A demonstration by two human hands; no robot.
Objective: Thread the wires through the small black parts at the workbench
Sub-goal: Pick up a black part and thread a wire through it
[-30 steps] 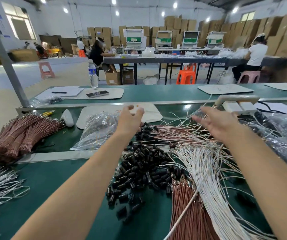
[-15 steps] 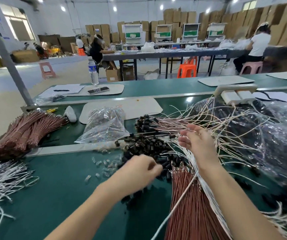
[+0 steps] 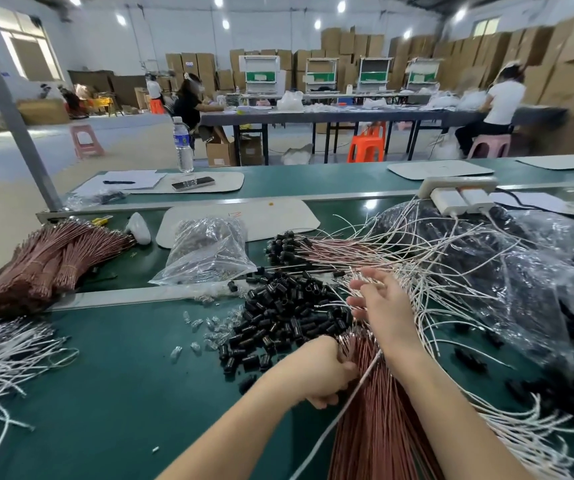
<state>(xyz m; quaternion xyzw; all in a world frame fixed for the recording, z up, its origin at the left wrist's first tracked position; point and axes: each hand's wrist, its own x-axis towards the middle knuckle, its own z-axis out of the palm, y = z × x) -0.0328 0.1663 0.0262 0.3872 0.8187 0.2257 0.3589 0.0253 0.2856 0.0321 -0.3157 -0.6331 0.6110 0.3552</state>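
Separation is counting most now: the left hand (image 3: 323,374) is curling round the tips of the brown wires (image 3: 375,427), and the right hand (image 3: 380,308) is resting loose-fingered, gripping nothing, on the white wires (image 3: 427,292). The black parts (image 3: 285,313) are lying just beyond the left hand; singling out one wire is probably making the threading cleaner.

Left grip (image 3: 323,375) around wire bundle (image 3: 375,431); right grip (image 3: 382,306) just beyond it. Heap of caps (image 3: 285,306) left of right grip, bag (image 3: 209,254) behind heap, loose wires (image 3: 445,268) to its right. All on counter (image 3: 105,393).
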